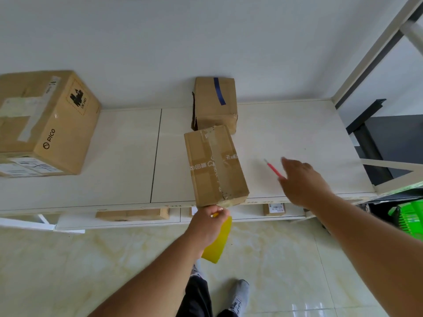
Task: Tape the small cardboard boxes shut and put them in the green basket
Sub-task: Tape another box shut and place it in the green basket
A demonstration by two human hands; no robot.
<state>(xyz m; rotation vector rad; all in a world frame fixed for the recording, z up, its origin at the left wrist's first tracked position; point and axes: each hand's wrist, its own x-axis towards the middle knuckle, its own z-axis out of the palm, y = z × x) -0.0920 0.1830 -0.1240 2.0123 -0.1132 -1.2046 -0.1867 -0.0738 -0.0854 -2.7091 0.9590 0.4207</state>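
Note:
A small cardboard box (215, 165) with clear tape along its top lies at the table's front edge. My left hand (207, 223) is at its near end and grips a yellow plastic tool (217, 244) that hangs below the edge. My right hand (302, 181) reaches over the table to the right of the box, fingers stretched forward, blurred. A thin red tool (273, 169) lies at its thumb side; whether they touch is unclear. A second small box (215, 104) with a blue tape strip stands behind, open on its left side. The green basket (409, 220) is on the floor at the far right.
A large PICO carton (45, 122) stands on the white table (128, 156) at the left. Under the table a shelf holds a flat box (132, 215) and a small labelled box (273, 209). A white shelf frame (375, 49) rises on the right.

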